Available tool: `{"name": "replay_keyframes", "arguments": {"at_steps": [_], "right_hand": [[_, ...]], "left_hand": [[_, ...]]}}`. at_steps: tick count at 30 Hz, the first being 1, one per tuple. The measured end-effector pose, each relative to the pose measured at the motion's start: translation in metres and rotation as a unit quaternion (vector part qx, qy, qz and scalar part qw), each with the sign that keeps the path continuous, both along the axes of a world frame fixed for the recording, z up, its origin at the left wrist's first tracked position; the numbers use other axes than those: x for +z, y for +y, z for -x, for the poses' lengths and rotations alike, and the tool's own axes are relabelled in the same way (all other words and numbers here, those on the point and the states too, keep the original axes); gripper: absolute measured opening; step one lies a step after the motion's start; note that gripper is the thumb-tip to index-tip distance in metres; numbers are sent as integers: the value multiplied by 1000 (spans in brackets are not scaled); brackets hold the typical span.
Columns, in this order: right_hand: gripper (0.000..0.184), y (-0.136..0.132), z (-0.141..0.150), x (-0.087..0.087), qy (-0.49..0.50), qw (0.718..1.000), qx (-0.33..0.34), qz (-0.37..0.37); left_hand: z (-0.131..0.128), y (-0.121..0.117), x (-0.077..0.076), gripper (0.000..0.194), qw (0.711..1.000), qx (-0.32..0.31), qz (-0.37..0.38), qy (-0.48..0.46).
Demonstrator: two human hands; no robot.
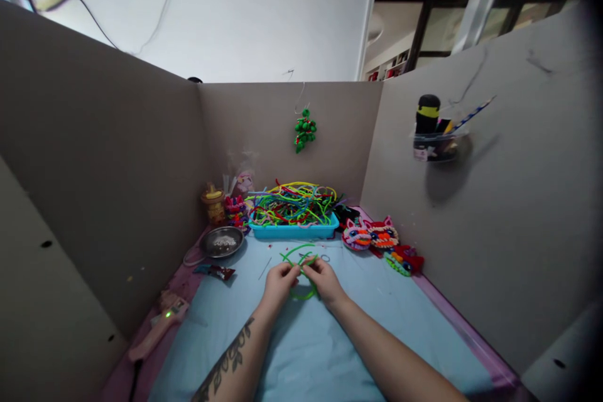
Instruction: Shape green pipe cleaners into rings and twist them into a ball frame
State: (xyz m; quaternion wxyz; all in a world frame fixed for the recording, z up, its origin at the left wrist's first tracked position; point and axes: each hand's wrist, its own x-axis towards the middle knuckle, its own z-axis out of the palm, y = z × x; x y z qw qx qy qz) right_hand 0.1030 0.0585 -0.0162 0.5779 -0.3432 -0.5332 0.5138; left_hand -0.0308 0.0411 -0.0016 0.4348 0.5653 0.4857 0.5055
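Several bright green pipe cleaners [304, 295] cross and loop between my two hands, above the light blue cloth. My left hand [281, 282] pinches them from the left side, its fingertips closed. From the right, my right hand [323, 279] pinches the same green strands close to the left fingertips. Loose green ends stick out beyond the fingers, and one loop hangs below them. Just behind my right hand lie scissors [325, 258], partly hidden by the strands. A thin dark stick [264, 268] lies on the cloth left of my hands.
A blue tray [292, 232] heaped with coloured pipe cleaners stands at the back. Left are a metal bowl [221, 242] with small white pieces, a dark wrapper [214, 272] and a pink glue gun [160, 326]. Colourful craft figures [370, 235] sit right. Grey partitions [282, 138] surround the table.
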Motion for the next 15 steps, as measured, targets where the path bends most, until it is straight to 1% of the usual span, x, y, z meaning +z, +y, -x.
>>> {"name": "replay_keyframes", "arguments": {"at_steps": [6, 9, 11, 12, 13, 15], "right_hand": [[20, -3, 1, 4, -13, 1000, -21, -4], [19, -1, -4, 4, -4, 996, -87, -14], [17, 3, -11, 4, 36, 989, -144, -15], [17, 6, -15, 4, 69, 984, -162, -8], [17, 8, -19, 4, 108, 980, -166, 5], [20, 12, -26, 6, 183, 972, -139, 40]], "left_hand": [[0, 1, -2, 33, 998, 4, 9, -63], [3, 2, 1, 33, 996, 31, -6, -82], [7, 2, 2, 34, 993, 55, 3, -102], [9, 3, 3, 34, 991, 62, 16, -117], [10, 3, 4, 35, 988, 66, 32, -134], [13, 4, 5, 35, 982, 66, 64, -167]]}}
